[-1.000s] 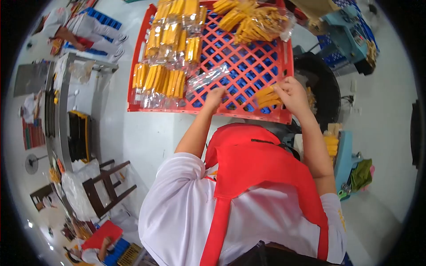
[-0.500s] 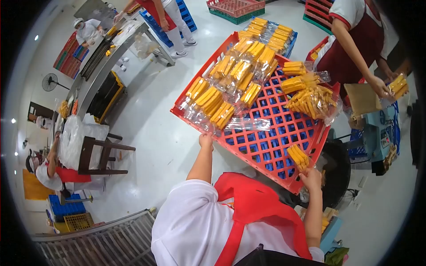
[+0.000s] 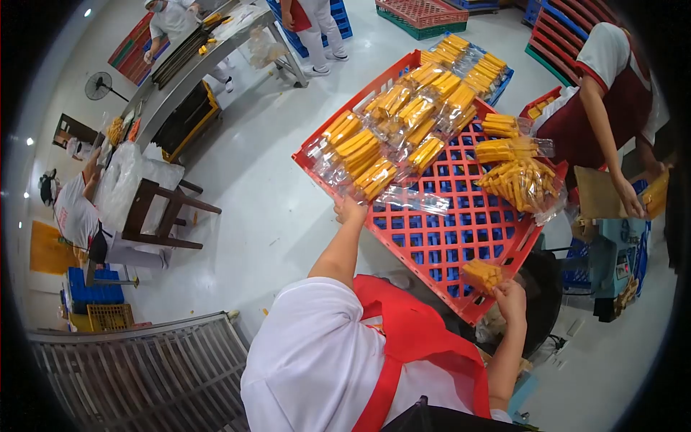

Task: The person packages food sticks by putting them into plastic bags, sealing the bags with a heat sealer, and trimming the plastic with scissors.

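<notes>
A red lattice crate (image 3: 403, 232) stands in front of me, over something blue. My left hand (image 3: 350, 210) is closed at its near left edge, beside clear bags of yellow sticks (image 3: 374, 178); what its fingers grip is too small to tell. My right hand (image 3: 510, 297) pinches a small clear bag of yellow sticks (image 3: 481, 274) over the crate's near right corner. Several filled bags cover the crate's left part. A flat clear bag (image 3: 414, 199) lies near the middle. A larger bag of loose yellow sticks (image 3: 518, 184) rests on the right side.
At the right, a person in a dark red apron holds a yellow bag (image 3: 655, 196) near a blue-green machine (image 3: 612, 270). A black bin (image 3: 543, 288) stands beside the crate. A dark wooden stool (image 3: 155, 216) and a metal rack (image 3: 144, 367) are at the left.
Since the first frame the view has turned, and my left hand has gone to the crate's left edge. My right hand still holds its bag, lately tilted differently.
</notes>
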A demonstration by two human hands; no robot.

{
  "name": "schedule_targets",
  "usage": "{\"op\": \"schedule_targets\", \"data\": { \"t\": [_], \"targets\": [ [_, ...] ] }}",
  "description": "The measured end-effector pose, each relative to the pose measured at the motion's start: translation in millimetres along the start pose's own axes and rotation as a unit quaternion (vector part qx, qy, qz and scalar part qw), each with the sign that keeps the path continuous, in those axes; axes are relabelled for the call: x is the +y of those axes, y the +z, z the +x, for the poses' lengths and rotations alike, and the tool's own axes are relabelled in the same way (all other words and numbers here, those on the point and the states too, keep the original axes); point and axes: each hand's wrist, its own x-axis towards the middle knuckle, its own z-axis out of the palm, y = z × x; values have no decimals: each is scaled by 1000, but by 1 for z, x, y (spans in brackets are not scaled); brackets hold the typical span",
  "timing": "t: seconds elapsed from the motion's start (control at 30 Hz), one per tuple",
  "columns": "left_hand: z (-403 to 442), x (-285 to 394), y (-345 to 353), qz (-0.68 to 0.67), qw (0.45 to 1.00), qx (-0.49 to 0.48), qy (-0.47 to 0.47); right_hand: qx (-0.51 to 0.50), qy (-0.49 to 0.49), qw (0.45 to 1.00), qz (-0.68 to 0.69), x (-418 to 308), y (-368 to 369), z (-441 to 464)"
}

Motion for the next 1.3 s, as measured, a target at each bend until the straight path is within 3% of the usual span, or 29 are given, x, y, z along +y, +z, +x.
{"op": "schedule_targets", "data": {
  "t": [0.07, 0.13, 0.27, 0.33, 0.47, 0.53, 0.63, 0.7, 0.77, 0.87, 0.93, 0.97, 1.0, 1.03, 1.1, 1.13, 1.17, 1.2, 1.23, 1.27, 1.3],
  "targets": [
    [-2, -4, 1, 29, 998, 31, 47, -13, 24, 999, 31, -3, -1, -1],
    [1, -8, 0, 98, 990, 33, 99, 46, -14, 998, 43, -17, -9, -3],
    [13, -15, 7, 160, 973, 54, 154, 61, -43, 994, 80, -21, -11, -6],
    [28, -24, 22, 160, 950, 138, 231, 7, -20, 995, 99, -15, -6, -16],
    [34, -23, 18, 195, 933, 120, 278, -109, 28, 993, 19, 2, 17, -30],
    [39, -29, 23, 196, 888, 226, 349, -207, 143, 966, 52, -12, 14, -35],
    [49, -30, 25, 206, 882, 226, 358, -197, 156, 965, 78, 11, 27, -42],
    [39, -14, 8, 202, 891, 193, 358, -164, 174, 966, 97, 8, 22, -46],
    [28, 9, -16, 200, 897, 158, 361, -193, 195, 961, 44, -20, -7, -42],
    [21, 51, -52, 123, 863, 145, 468, -164, 140, 975, 49, -13, -25, -41],
    [10, 82, -71, 83, 825, 77, 554, -51, 77, 991, 95, 4, -31, -37],
    [-6, 101, -85, 141, 817, 34, 558, -49, 79, 987, 131, -24, -58, -28],
    [-29, 117, -103, 183, 791, -3, 584, 22, 43, 987, 155, -22, -57, -20],
    [-48, 131, -119, 156, 782, -96, 596, 93, 3, 981, 173, -19, -53, -14],
    [-84, 152, -145, 86, 743, -285, 599, 177, -2, 949, 260, -36, -48, 6],
    [-108, 162, -162, 89, 731, -293, 610, 100, 50, 863, 493, -42, -38, 15],
    [-132, 172, -179, 89, 667, -320, 667, 101, 107, 814, 562, -51, -29, 22],
    [-150, 182, -190, 89, 599, -343, 718, 52, 144, 712, 685, -51, -13, 23],
    [-164, 192, -196, 92, 587, -345, 727, -75, 158, 586, 791, -33, 9, 31],
    [-176, 201, -201, 103, 532, -321, 776, -61, 154, 586, 794, -39, 7, 22],
    [-187, 209, -203, 112, 475, -296, 821, -138, 41, 500, 854, -52, 6, 11]
  ]
}}
